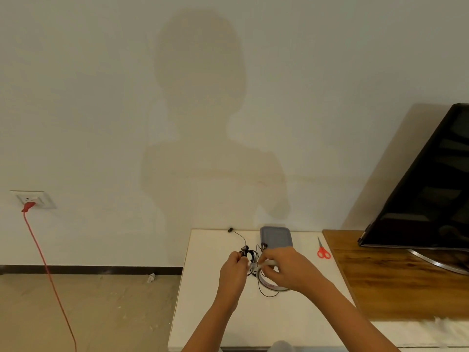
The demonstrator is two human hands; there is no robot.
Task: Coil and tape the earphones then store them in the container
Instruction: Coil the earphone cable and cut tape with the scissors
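The left hand (pixel 234 270) pinches the coiled earphones (pixel 250 254), the right hand (pixel 285 268) pinches tape (pixel 269 285).

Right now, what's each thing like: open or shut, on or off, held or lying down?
earphones: partly coiled, gripped by left hand; one bud lies loose.
tape: roll held by right hand, at the coil.
container: lid on.
scissors: shut, lying flat.
TV: screen dark.
plug: in the wall socket.
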